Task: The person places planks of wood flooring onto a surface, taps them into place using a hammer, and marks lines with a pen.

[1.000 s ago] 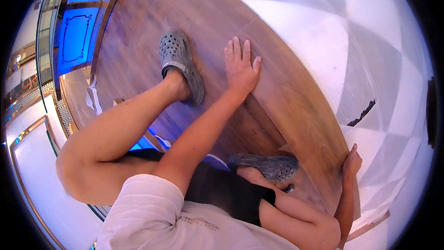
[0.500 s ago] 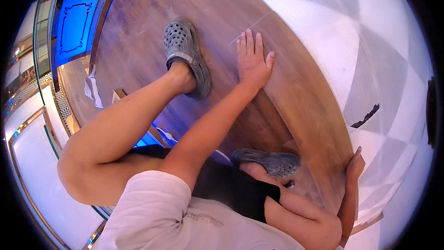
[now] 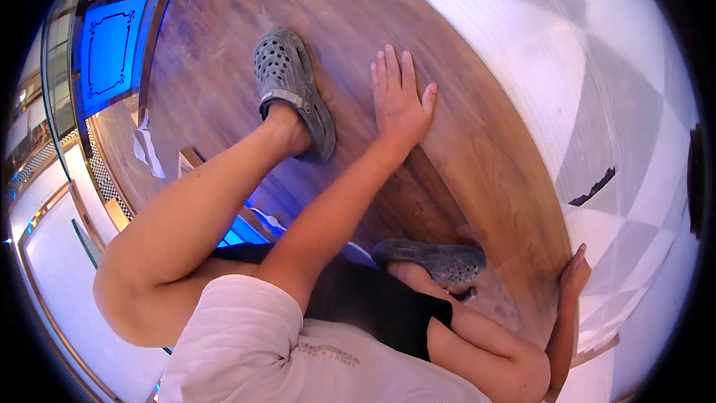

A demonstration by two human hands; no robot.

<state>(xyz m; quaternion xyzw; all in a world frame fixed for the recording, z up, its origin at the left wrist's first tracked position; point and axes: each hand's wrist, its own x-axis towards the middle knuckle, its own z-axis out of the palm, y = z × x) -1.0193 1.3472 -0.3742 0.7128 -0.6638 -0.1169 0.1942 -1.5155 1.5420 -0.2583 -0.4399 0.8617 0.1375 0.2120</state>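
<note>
My left hand (image 3: pixel 403 104) lies flat, palm down, on the brown wood-grain floorboards (image 3: pixel 477 127), fingers apart and pointing away from me. Nothing is in it. My right hand (image 3: pixel 574 272) rests against the curved outer edge of the wood, at the far right. One finger or thumb stretches out along that edge; its other fingers are mostly hidden. A grey clog (image 3: pixel 294 97) is on my left foot, left of my left hand. A second clog (image 3: pixel 436 260) is on my tucked right foot, between the two hands.
Pale, grey-checked flooring (image 3: pixel 544 67) borders the wood on the right, with a black strip (image 3: pixel 593 187) on it. At the left stand blue-lit panels (image 3: pixel 115 52) and glass-edged framing. A white strip (image 3: pixel 147 148) lies near them. A dark small object (image 3: pixel 468 295) sits below my right foot.
The view has shifted slightly. My left hand and left foot sit a little further left in it. A thin line across the wood near my left fingertips no longer shows.
</note>
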